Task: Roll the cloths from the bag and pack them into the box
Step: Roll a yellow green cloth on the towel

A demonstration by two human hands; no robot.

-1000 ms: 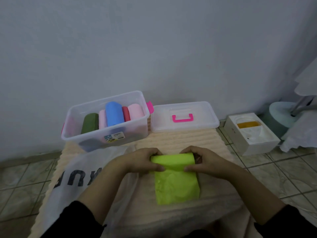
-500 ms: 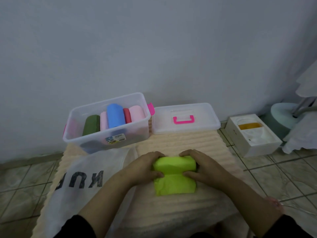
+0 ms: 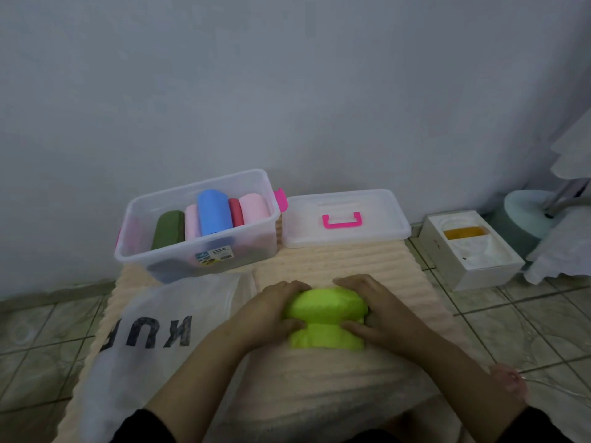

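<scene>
- Lime-green cloth (image 3: 326, 318) lies on a peach ribbed mat (image 3: 345, 260) spread over the tiled floor; most of it is wound into a fat roll, with a short flat tail left on the near side
- Left hand (image 3: 271, 311) and right hand (image 3: 377, 310) each cup one end of the roll, fingers curled over the top, thumbs tucked at the near side. Holding both ends likely keeps the roll even and stops it telescoping
- The roll bulges wider than the tail, pinched in at the thumbs, so the hold looks firm
- Clear plastic box (image 3: 198, 251) stands at the far edge of the mat, against the wall, within reach and open-topped
- Inside it: a dark green roll (image 3: 168, 230), a blue roll (image 3: 212, 215) and pink rolls (image 3: 252, 207), packed side by side. Space shows at the box's left end, probably where the green cloth would go
- Lid with pink handle (image 3: 342, 220) lies flat just to the right of the box, off so packing can go on
- White bag (image 3: 150, 334) with dark lettering lies slack at the left of the mat, partly under the left forearm; whether more cloths are in it I cannot tell
- White carton (image 3: 479, 276) sits on the tiles to the right, apart from the work
- Judgement: rolling nearly done, tail to finish, then into the box
</scene>
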